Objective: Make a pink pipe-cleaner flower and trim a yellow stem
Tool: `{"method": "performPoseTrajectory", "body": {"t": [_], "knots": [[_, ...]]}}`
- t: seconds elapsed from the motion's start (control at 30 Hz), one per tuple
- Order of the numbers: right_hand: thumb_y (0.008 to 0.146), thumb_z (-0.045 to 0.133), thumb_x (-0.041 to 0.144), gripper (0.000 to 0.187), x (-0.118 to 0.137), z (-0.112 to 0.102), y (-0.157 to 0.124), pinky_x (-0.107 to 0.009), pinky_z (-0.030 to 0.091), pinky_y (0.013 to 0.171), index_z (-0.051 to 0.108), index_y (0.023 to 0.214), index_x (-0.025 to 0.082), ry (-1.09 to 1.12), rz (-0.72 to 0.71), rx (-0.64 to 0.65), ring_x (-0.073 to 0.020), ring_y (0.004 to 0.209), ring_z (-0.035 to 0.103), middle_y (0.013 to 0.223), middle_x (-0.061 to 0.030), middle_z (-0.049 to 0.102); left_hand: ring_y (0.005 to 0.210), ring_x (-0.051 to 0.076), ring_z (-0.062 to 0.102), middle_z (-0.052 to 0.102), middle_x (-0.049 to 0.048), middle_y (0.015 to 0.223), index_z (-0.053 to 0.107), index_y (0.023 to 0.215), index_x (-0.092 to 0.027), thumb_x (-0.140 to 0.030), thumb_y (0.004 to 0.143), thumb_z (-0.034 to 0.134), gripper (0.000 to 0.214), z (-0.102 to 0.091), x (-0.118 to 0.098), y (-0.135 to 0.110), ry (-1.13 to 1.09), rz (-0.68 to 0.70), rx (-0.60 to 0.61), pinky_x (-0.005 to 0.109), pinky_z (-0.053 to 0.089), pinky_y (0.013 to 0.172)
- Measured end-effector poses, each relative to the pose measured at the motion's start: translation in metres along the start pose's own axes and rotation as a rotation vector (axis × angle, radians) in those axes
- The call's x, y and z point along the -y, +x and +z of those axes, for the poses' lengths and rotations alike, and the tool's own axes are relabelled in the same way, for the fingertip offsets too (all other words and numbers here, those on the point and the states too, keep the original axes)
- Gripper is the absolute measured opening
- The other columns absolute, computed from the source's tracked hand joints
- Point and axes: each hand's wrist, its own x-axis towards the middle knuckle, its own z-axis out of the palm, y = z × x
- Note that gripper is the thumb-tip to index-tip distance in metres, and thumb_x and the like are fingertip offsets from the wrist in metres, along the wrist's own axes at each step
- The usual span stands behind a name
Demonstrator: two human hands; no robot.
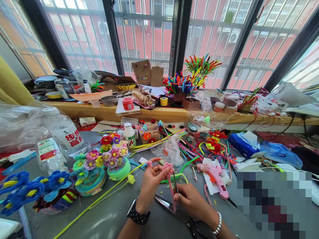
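Observation:
My left hand (152, 181) pinches the top of a pink pipe-cleaner flower (167, 167), fingers closed around its small looped petals. Its pink stem (171, 192) runs down to my right hand (190, 199), which is closed on the stem's lower part together with a thin dark wire. Scissors (163, 203) lie on the grey table (99, 222) just under both hands. A black watch is on my left wrist, a bead bracelet on my right.
A pink glue gun (216, 174) lies right of my hands. Finished flower baskets (104, 162) and blue flowers (27, 191) stand left, with plastic bottles (63, 131). Loose pipe cleaners (159, 141), a plastic bag and a blue tissue pack (243, 144) lie behind. The window ledge is cluttered.

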Motion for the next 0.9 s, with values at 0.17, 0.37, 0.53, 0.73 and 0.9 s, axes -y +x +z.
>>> {"method": "performPoseTrajectory", "body": {"t": [0.17, 0.37, 0.53, 0.73, 0.9], "knots": [[0.079, 0.024, 0.056, 0.052, -0.0027, 0.0017, 0.0005, -0.021, 0.021, 0.043, 0.043, 0.052, 0.016, 0.043, -0.032, -0.001, -0.0085, 0.046, 0.033, 0.048, 0.0039, 0.039, 0.060, 0.015, 0.062, 0.057, -0.0075, 0.054, 0.032, 0.091, -0.020, -0.021, 0.060, 0.065, 0.045, -0.0004, 0.0001, -0.0001, 0.013, 0.023, -0.005, 0.023, 0.046, 0.056], [0.079, 0.030, 0.050, 0.047, 0.0003, -0.0006, 0.0014, -0.021, 0.023, 0.043, 0.038, 0.047, 0.017, 0.100, 0.011, -0.031, -0.0086, 0.043, 0.032, 0.043, 0.0046, 0.033, 0.062, 0.014, 0.061, 0.058, -0.0069, 0.056, 0.034, 0.091, -0.019, -0.020, 0.060, 0.065, 0.044, -0.0025, -0.0013, 0.0008, 0.016, 0.054, -0.010, 0.022, 0.045, 0.055], [0.078, 0.033, 0.049, 0.047, -0.0030, 0.0000, 0.0045, -0.021, 0.024, 0.043, 0.035, 0.042, 0.017, 0.146, 0.044, -0.091, -0.0081, 0.039, 0.032, 0.040, 0.0047, 0.033, 0.062, 0.013, 0.060, 0.056, -0.0080, 0.057, 0.035, 0.093, -0.020, -0.019, 0.061, 0.064, 0.043, -0.0037, -0.0017, 0.0001, 0.019, 0.067, -0.045, 0.021, 0.045, 0.056], [0.075, 0.026, 0.060, 0.052, -0.0029, -0.0009, 0.0023, -0.020, 0.028, 0.045, 0.043, 0.052, 0.016, 0.177, 0.009, -0.032, -0.0093, 0.047, 0.035, 0.049, 0.0030, 0.040, 0.062, 0.010, 0.059, 0.054, -0.0094, 0.055, 0.035, 0.088, -0.020, -0.019, 0.064, 0.062, 0.036, -0.0014, 0.0011, -0.0006, 0.023, 0.064, 0.022, 0.021, 0.044, 0.062], [0.073, 0.016, 0.065, 0.060, 0.0038, -0.0015, -0.0012, -0.021, 0.030, 0.050, 0.047, 0.061, 0.015, 0.191, -0.023, 0.035, -0.0101, 0.051, 0.037, 0.056, 0.0017, 0.045, 0.058, 0.011, 0.058, 0.053, -0.0094, 0.055, 0.037, 0.085, -0.020, -0.020, 0.061, 0.064, 0.035, -0.0010, 0.0057, 0.0005, 0.058, 0.052, 0.070, 0.022, 0.044, 0.059]]}}
